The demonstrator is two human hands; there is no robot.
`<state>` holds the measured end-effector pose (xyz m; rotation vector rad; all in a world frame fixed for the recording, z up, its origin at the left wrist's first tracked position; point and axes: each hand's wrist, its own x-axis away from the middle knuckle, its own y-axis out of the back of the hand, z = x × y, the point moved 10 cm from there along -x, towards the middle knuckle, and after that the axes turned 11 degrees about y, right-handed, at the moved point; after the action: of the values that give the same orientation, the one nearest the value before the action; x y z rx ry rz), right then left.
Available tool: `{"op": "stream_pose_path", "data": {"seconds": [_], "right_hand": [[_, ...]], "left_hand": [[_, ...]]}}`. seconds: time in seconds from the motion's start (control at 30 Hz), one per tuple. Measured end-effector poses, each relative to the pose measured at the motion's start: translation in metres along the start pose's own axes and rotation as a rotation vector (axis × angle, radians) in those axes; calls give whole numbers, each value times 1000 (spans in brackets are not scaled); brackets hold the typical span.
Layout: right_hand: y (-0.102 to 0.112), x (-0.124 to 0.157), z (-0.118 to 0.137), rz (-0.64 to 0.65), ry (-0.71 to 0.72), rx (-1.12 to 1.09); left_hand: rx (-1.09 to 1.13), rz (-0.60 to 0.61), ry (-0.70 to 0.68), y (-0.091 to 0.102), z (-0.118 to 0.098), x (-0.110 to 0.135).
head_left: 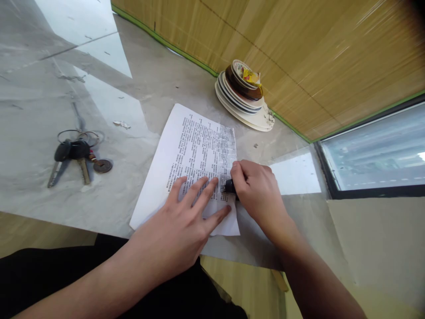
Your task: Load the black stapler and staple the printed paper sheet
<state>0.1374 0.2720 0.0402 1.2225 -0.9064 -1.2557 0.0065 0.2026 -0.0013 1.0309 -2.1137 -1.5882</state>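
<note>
A sheet of printed paper (156,164) lies at a slant on the grey tabletop. My left hand (186,226) rests on its lower part with fingers spread flat, pressing on the print. At the paper's right edge, my right hand (259,188) is closed around a small black object (229,186), whose kind I cannot make out. Its end touches or nearly touches the sheet, and most of it is hidden inside the fist. Along that edge the print is overlaid with dark, scratchy marks and the paper looks creased.
A bunch of keys (78,150) on a ring lies at the left. Stacked plates (241,104) topped by a yellow wrapper (251,76) stand by the bamboo screen (282,48). A scrap of foil (121,124) sits between keys and paper. A dark-framed window (375,155) is at the right.
</note>
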Motion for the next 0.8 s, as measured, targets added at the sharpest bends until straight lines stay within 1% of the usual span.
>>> {"op": "stream_pose_path", "data": {"seconds": [0.1, 0.23, 0.33, 0.4, 0.43, 0.5, 0.53, 0.57, 0.6, 0.63, 0.7, 0.73, 0.8], "right_hand": [[-5, 0, 7, 64, 84, 121], [-18, 2, 19, 191, 136, 299], [-24, 1, 31, 221, 177, 349], [-20, -2, 30, 189, 174, 285], [-16, -4, 24, 157, 146, 206], [-7, -6, 6, 122, 102, -52], [-5, -7, -1, 138, 117, -209], [-5, -8, -5, 184, 169, -364], [-6, -6, -2, 261, 269, -485], [-6, -2, 0, 347, 374, -553], [-2, 7, 1, 465, 536, -560], [1, 10, -3, 492, 572, -521], [10, 16, -17, 525, 579, -431]], "left_hand": [[5, -10, 4, 1, 0, 0], [5, 6, 2, 0, 0, -1], [0, 21, 4, 0, 0, -1], [0, 32, 8, -1, 0, -1], [1, 40, 10, -1, 0, -1], [2, 52, 11, -1, 0, -2], [0, 56, 12, 0, 1, -2], [-5, 59, 12, 0, 1, -2], [-13, 61, 12, 1, 1, -2], [-23, 62, 10, 2, 0, -3], [-44, 59, 4, 4, 0, -3], [-52, 57, 1, 5, 0, -3], [-61, 53, -4, 5, 0, -2]]}}
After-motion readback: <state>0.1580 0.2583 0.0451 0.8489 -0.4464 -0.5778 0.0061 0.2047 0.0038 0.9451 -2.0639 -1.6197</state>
